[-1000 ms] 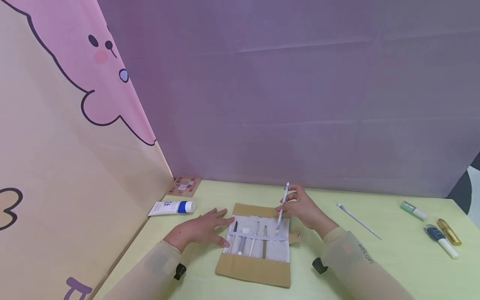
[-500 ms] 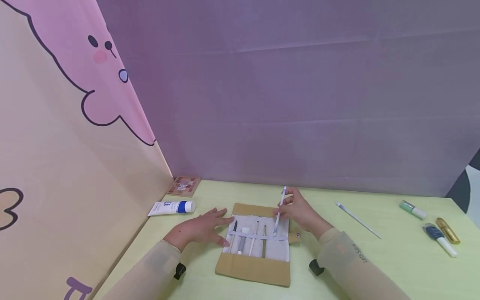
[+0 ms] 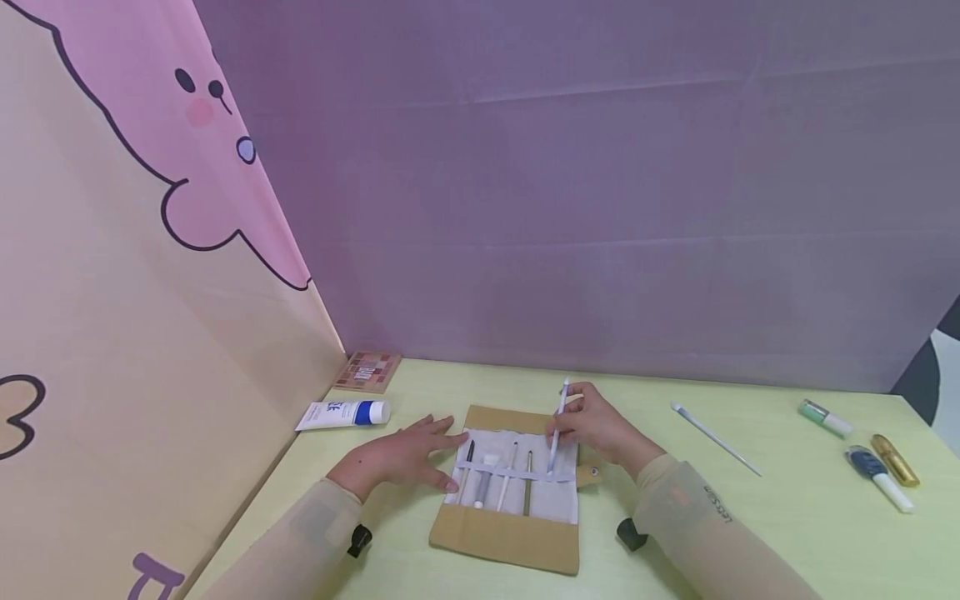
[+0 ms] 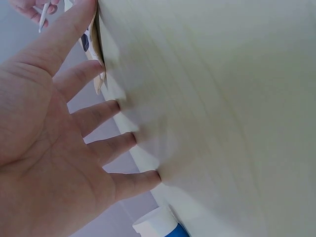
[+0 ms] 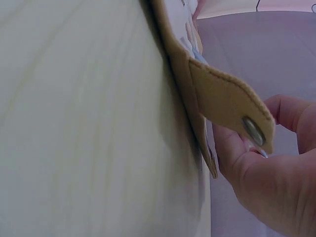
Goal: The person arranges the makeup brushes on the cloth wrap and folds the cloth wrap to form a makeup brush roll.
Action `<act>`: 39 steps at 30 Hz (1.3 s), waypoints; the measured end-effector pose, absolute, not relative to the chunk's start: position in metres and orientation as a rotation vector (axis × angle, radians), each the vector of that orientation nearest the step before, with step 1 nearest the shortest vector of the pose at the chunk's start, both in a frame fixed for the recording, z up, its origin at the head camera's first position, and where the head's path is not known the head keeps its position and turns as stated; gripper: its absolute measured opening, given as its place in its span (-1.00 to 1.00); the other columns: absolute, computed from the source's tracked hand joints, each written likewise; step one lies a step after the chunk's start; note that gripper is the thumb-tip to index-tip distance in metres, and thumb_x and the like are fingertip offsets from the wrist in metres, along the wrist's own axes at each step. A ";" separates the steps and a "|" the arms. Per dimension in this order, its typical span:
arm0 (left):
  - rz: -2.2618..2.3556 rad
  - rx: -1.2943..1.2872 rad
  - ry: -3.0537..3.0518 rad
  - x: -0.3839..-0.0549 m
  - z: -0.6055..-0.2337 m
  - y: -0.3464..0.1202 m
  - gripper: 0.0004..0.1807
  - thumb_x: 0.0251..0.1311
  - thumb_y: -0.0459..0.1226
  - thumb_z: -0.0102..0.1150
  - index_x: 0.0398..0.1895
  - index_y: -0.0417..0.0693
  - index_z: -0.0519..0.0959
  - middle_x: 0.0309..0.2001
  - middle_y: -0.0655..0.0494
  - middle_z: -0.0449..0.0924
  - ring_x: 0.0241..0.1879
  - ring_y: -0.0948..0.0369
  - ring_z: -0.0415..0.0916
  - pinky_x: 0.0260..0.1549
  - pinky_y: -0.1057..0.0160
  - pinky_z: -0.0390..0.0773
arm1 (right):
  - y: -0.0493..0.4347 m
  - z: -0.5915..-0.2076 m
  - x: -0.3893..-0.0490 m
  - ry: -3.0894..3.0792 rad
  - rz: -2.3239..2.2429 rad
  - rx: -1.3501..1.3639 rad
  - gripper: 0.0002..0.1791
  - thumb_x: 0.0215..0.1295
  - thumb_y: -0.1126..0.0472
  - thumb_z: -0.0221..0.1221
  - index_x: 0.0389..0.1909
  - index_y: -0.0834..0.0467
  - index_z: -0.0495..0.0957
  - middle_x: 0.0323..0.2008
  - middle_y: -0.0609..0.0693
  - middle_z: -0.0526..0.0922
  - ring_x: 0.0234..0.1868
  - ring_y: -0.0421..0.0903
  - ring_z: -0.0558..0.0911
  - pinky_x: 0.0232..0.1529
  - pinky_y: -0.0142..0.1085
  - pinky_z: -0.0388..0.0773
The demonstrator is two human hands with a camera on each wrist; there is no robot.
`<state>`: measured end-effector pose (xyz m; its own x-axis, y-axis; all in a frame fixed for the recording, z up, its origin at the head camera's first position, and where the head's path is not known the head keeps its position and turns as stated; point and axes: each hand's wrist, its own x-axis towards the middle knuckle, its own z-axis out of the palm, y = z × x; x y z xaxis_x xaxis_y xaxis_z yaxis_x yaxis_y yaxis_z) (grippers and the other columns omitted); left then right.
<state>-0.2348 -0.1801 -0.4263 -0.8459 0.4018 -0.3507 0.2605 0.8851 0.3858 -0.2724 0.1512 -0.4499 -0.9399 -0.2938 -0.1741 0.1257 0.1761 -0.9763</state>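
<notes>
A tan fabric brush roll (image 3: pixel 504 540) lies unfolded on the table, its white lining crossed by an elastic band (image 3: pixel 517 475). Several slim tools sit under that band, among them an olive one (image 3: pixel 528 492) and a grey-white one (image 3: pixel 483 483). My right hand (image 3: pixel 596 427) pinches a slim white-lilac makeup brush (image 3: pixel 553 454), tilted, its lower end right at the band on the right side. My left hand (image 3: pixel 405 456) lies with fingers spread, thumb and index fingertips at the roll's left edge. In the right wrist view, the roll's snap strap (image 5: pixel 227 96) partly hides the right hand.
Right of the roll lies another slim brush (image 3: pixel 716 439). Farther right are a green bottle (image 3: pixel 825 419), a dark blue bottle with white cap (image 3: pixel 877 477) and a gold tube (image 3: pixel 895 460). At left are a white tube (image 3: pixel 337 415) and a palette (image 3: pixel 367 372) by the wall.
My right hand has moved slightly left and lower, bringing the makeup brush's lower end from above the band down to it. The left hand stays in place.
</notes>
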 end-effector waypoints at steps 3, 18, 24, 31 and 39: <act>0.456 0.481 2.623 -0.235 -0.426 -0.180 -0.08 0.19 0.16 0.50 0.63 0.39 0.35 0.77 0.06 0.01 0.77 -0.18 -0.18 0.63 -0.42 0.07 | 0.151 -0.449 -0.271 2.102 -1.819 -0.149 -0.31 0.49 0.46 0.17 0.48 0.35 0.03 0.04 0.29 0.47 -0.14 0.01 0.81 0.06 -0.08 0.81; 0.459 0.485 2.627 -0.236 -0.427 -0.180 -0.07 0.19 0.13 0.52 0.62 0.35 0.36 0.77 0.04 0.02 0.77 -0.19 -0.17 0.63 -0.42 0.08 | 0.143 -0.449 -0.263 2.042 -1.793 -0.117 -0.05 0.30 0.55 0.18 0.60 0.32 -0.13 0.08 0.41 0.51 -0.16 0.04 0.83 -0.01 -0.11 0.82; 0.459 0.476 2.634 -0.236 -0.426 -0.179 -0.08 0.18 0.13 0.53 0.62 0.35 0.37 0.77 0.04 0.02 0.77 -0.19 -0.16 0.63 -0.41 0.10 | 0.141 -0.447 -0.261 2.058 -1.790 -0.114 0.02 0.34 0.53 0.18 0.68 0.23 -0.20 0.08 0.40 0.50 -0.20 -0.02 0.81 -0.05 -0.13 0.83; 0.444 0.473 2.640 -0.237 -0.427 -0.179 -0.08 0.18 0.13 0.52 0.62 0.36 0.36 0.77 0.05 0.02 0.77 -0.18 -0.17 0.64 -0.41 0.08 | 0.140 -0.446 -0.259 2.077 -1.790 -0.113 0.06 0.34 0.57 0.19 0.70 0.14 -0.20 -0.07 0.26 0.51 -0.24 -0.01 0.81 -0.09 -0.11 0.84; 0.453 0.478 2.635 -0.236 -0.427 -0.179 -0.08 0.18 0.14 0.52 0.62 0.35 0.36 0.77 0.04 0.01 0.77 -0.18 -0.18 0.64 -0.40 0.07 | 0.141 -0.446 -0.254 2.182 -1.741 -0.162 -0.05 0.36 0.51 0.19 0.65 0.22 -0.12 -0.17 0.16 0.51 -0.21 0.00 0.84 -0.08 -0.11 0.83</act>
<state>-0.2361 -0.1785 -0.4269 -0.8517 0.3950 -0.3444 0.2573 0.8877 0.3818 -0.2539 0.1414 -0.4462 -0.9344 -0.2986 -0.1944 0.1233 0.2408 -0.9627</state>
